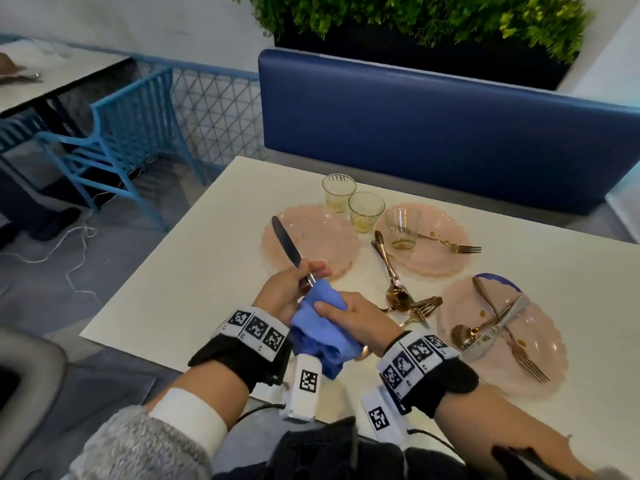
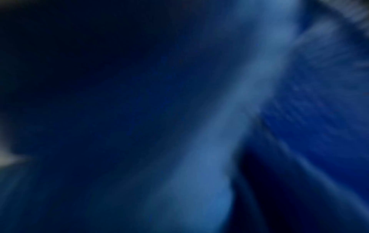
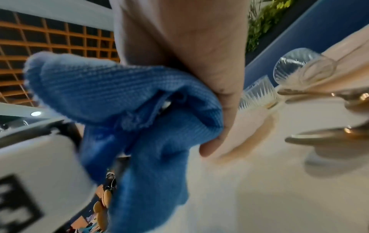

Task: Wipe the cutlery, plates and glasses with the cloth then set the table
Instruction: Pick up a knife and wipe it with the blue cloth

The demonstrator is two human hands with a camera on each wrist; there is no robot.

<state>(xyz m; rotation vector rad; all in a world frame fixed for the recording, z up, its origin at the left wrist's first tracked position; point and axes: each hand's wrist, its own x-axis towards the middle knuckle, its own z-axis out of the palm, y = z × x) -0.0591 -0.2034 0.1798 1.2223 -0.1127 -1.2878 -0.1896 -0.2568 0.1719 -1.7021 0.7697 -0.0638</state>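
While my left hand (image 1: 284,289) curls its fingers round the knife (image 1: 291,249) near the base of the blade, my right hand (image 1: 356,315) clenches the blue cloth (image 1: 320,325) around the knife's handle end, so the handle is buried in the folds and I can't see it. The blade sticks up and away from me, its tip over the near-left pink plate (image 1: 311,239). Both hands are above the near edge of the white table (image 1: 194,268).

From the right wrist view I see my fingers (image 3: 223,97) wrapped tight on the cloth (image 3: 111,94), with loose folds hanging below. The left wrist view is filled by blurred blue fabric (image 2: 209,141) and tells me nothing about the fingers.

Further out on the table, two amber glasses (image 1: 366,211) stand side by side between the far plates. A clear glass (image 1: 402,227) stands on the far-right plate (image 1: 440,261) with a gold fork (image 1: 450,243) beside it. A gold spoon (image 1: 391,271) lies on the table between the plates, its bowl touching a heap of forks (image 1: 424,306). The near-right plate (image 1: 540,344) carries crossed cutlery: a spoon, a fork and a silver knife; I can't sort out exactly which piece lies on top.
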